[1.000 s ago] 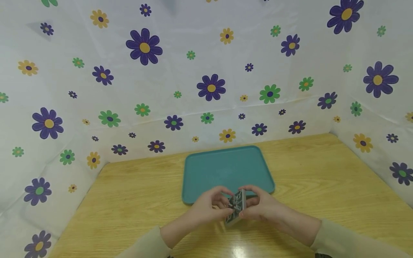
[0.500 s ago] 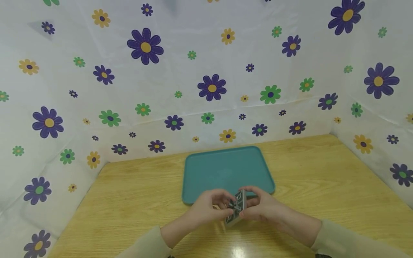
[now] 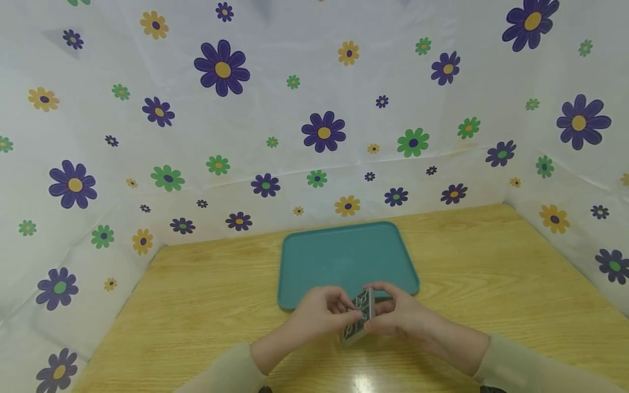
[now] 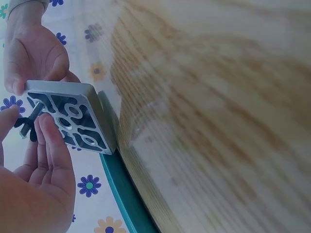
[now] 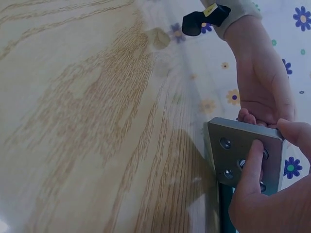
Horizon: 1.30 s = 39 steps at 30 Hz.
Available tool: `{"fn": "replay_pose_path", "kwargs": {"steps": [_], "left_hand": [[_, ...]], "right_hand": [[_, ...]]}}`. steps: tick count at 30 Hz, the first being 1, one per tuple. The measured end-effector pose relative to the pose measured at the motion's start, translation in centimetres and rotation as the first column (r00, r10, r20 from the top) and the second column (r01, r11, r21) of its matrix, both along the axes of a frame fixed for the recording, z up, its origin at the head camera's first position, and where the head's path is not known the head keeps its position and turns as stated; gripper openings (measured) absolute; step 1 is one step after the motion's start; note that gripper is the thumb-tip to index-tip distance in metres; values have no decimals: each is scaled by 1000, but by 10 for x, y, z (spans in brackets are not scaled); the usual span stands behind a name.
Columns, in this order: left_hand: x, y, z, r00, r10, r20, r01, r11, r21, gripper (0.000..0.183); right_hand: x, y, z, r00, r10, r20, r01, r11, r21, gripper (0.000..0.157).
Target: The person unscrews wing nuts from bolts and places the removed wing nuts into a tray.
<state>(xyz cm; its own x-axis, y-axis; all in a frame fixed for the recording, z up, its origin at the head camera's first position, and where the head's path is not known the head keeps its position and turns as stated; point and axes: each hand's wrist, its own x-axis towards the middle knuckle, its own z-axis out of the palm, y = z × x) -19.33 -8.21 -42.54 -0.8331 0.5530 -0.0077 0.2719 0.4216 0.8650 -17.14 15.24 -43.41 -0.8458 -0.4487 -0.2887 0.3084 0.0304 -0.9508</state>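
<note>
A square grey metal plate [image 3: 366,301] is held tilted above the table, close to the tray's near edge. My right hand [image 3: 408,317] grips it from the right side; one finger lies across its smooth face, which shows several holes in the right wrist view. The ribbed face [image 4: 77,125] points left. A threaded bolt [image 4: 37,111] sticks out of that face, with a black wing nut [image 4: 33,133] on it. My left hand [image 3: 316,315] has its thumb and fingers about the wing nut and pinches it. In the head view those fingers mostly hide the nut.
A teal tray [image 3: 339,256] lies behind the hands on the wooden table [image 3: 221,295]. White cloth [image 3: 275,109] with printed flowers walls the table at the back and both sides.
My left thumb and fingers have shifted to the wing nut and cover it, where it showed between them before. The right hand and the plate have stayed nearly still.
</note>
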Motion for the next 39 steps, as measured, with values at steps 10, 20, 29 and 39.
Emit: {"fn": "replay_pose_path", "kwargs": {"steps": [10, 20, 29, 39], "left_hand": [[-2, 7, 3, 1000, 15, 6, -15, 1000, -1, 23], [0, 9, 6, 999, 11, 38, -11, 1000, -9, 31], [-1, 12, 4, 998, 24, 56, -21, 998, -54, 39], [0, 9, 2, 989, 26, 144, -29, 999, 19, 47]], "right_hand": [[-1, -1, 3, 1000, -22, 12, 22, 1000, 14, 93], [0, -2, 2, 1000, -24, -17, 24, 1000, 14, 93], [1, -2, 2, 998, -7, -60, 8, 1000, 23, 94], [0, 0, 4, 999, -1, -46, 2, 1000, 31, 93]]}}
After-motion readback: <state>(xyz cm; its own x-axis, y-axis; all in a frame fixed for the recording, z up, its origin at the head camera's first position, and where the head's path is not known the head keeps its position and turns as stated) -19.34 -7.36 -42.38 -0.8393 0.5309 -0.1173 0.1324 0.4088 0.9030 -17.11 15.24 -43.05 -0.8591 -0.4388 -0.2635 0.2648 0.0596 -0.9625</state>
